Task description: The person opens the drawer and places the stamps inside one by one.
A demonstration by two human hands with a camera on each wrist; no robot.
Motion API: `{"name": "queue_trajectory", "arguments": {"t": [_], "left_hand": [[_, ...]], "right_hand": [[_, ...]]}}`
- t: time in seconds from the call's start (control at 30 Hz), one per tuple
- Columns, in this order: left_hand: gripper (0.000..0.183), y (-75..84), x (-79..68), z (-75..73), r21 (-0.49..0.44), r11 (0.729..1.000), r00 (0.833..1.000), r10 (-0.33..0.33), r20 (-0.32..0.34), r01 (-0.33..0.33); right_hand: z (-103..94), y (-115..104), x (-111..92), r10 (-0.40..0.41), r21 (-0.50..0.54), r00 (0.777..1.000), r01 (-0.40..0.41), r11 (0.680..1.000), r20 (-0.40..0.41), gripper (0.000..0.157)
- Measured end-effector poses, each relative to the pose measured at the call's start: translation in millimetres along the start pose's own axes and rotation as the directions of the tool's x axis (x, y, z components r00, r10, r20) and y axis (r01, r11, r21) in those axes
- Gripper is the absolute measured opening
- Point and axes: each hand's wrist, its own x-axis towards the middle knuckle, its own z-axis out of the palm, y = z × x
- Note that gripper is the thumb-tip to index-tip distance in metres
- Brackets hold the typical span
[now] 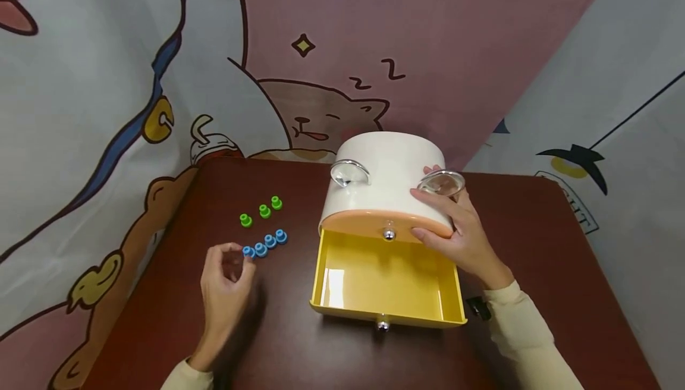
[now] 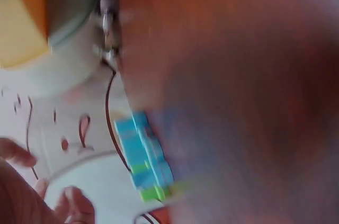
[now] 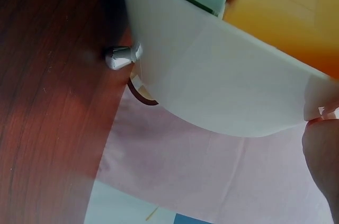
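Note:
My left hand [image 1: 226, 280] is at the near end of a row of several small blue pegs [image 1: 270, 241], its thumb and forefinger spread on either side of the nearest one. In the blurred left wrist view, the fingers [image 2: 79, 203] show a gap from the blue pegs [image 2: 140, 150]. My right hand [image 1: 462, 232] grips the side of a white rounded drawer box [image 1: 387, 167], thumb at the edge of its orange drawer front [image 1: 353, 222], other fingers by a clear, silver-rimmed ear. Below, a yellow drawer [image 1: 387, 265] is pulled out, nothing inside it.
Three green pegs [image 1: 264, 211] stand behind the blue row on the dark brown table [image 1: 289, 342]. A second clear ear [image 1: 349, 174] sticks up from the box's left. Its silver foot [image 3: 119, 57] shows in the right wrist view. A cartoon-printed cloth [image 1: 455, 51] hangs behind.

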Motion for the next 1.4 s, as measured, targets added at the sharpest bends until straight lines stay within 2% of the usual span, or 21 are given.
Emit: {"name": "queue_trajectory", "arguments": {"t": [0.1,0.23,0.47,0.6,0.7,0.8,1.07,1.17,1.4], "left_hand": [[0.028,-11.0,17.3,-0.7,0.096,0.994,0.991,-0.068,0.116,0.057],[0.028,-18.4,31.7,4.3,0.175,0.98,0.963,-0.138,0.23,0.098],[0.022,-26.2,41.9,11.1,0.246,0.959,0.914,-0.219,0.342,0.138],[0.018,-32.3,41.4,8.7,0.284,0.949,0.901,-0.238,0.363,0.136],[0.014,-35.2,39.5,1.8,0.323,0.938,0.902,-0.241,0.357,0.123],[0.014,-36.5,37.1,-5.7,0.346,0.933,0.914,-0.22,0.342,0.096],[0.023,-40.1,30.0,-17.4,0.352,0.935,0.945,-0.074,0.317,-0.045],[0.024,-42.0,26.9,-19.3,0.339,0.94,0.954,-0.061,0.295,-0.045],[0.016,-42.4,24.5,-10.5,0.282,0.958,0.955,-0.031,0.296,-0.056]], "right_hand": [[-6.9,-1.9,-0.2,-0.001,-0.023,1.0,0.001,1.0,-0.004,0.069],[-14.4,-7.3,-1.6,-0.004,-0.038,1.0,0.002,0.999,-0.029,0.066],[-19.3,-9.5,-8.6,-0.002,-0.021,0.998,0.001,1.0,-0.056,0.06],[-15.5,-6.7,-7.3,0.017,-0.033,0.999,-0.018,0.999,-0.037,0.062],[-8.8,-2.8,-4.2,0.026,-0.024,1.0,-0.027,0.999,-0.014,0.063],[-1.8,0.0,-1.3,0.016,0.01,1.0,-0.016,1.0,-0.003,0.06],[8.0,-1.9,1.6,0.031,0.009,0.999,-0.031,0.999,-0.009,0.059],[10.0,-2.3,3.5,0.038,-0.005,0.999,-0.038,0.999,0.006,0.061],[2.8,-2.5,-0.6,0.029,-0.022,0.999,-0.03,0.999,-0.018,0.061]]}}
